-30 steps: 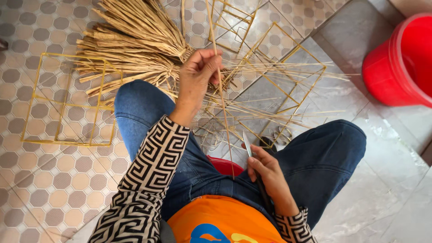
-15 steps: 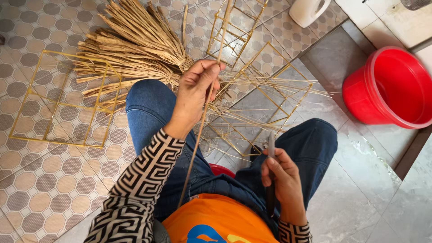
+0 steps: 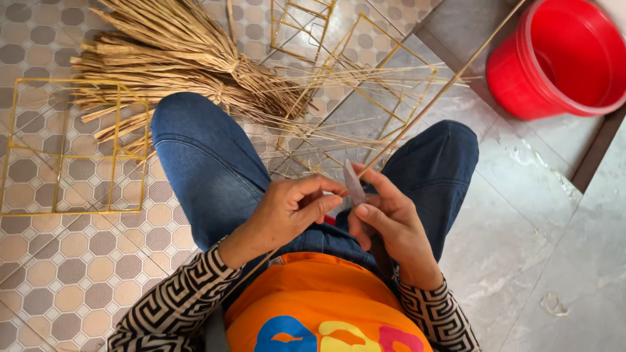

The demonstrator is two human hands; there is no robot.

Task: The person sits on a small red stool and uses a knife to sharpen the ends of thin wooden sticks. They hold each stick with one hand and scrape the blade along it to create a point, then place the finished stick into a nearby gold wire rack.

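Note:
I sit on the floor with my knees apart, in blue jeans. My left hand [image 3: 290,212] pinches the near end of a long thin bamboo strip [image 3: 443,88] that slants up to the right toward the red bucket. My right hand [image 3: 391,231] grips a small knife [image 3: 354,182], its grey blade pointing up against the strip where both hands meet. A tied bundle of bamboo strips [image 3: 169,62] lies on the floor beyond my left knee.
A red plastic bucket [image 3: 561,58] stands at the upper right. Square frames of thin sticks lie on the patterned tiles at the left [image 3: 65,146] and beyond my knees [image 3: 365,85]. Grey tiles spread to the right.
My left hand drew back from the bundle to my lap with one strip. The strip now points toward the bucket, and the knife blade meets it between both hands.

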